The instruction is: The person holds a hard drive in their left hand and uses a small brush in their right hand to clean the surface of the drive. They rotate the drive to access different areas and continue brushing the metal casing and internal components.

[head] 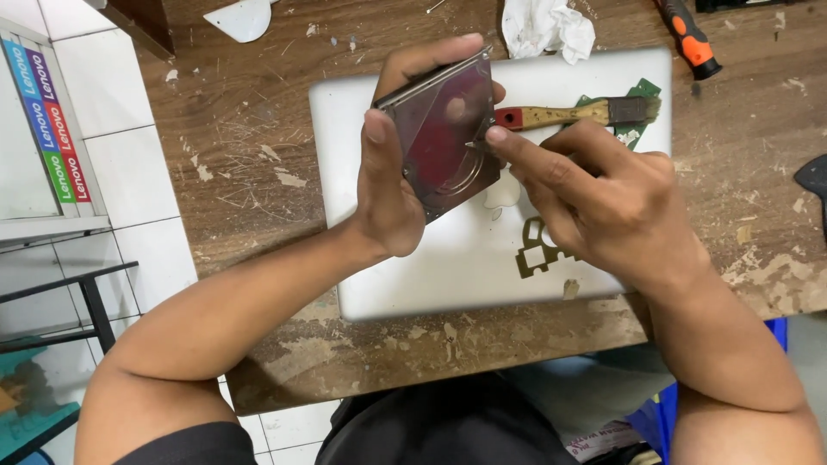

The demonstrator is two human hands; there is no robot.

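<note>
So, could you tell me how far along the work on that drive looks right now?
Done: the drive is out and off the closed laptop; a brush and green board lie on the lid. In hand: the left hand holds the drive tilted, while the right hand has its fingertips at the drive's edge. Left: no screw or cover is visibly removed yet.

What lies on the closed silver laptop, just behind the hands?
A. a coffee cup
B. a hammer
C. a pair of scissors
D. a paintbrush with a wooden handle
D: a paintbrush with a worn wooden handle and a red end lies flat on the laptop lid, behind the right hand, beside a green circuit board.
</note>
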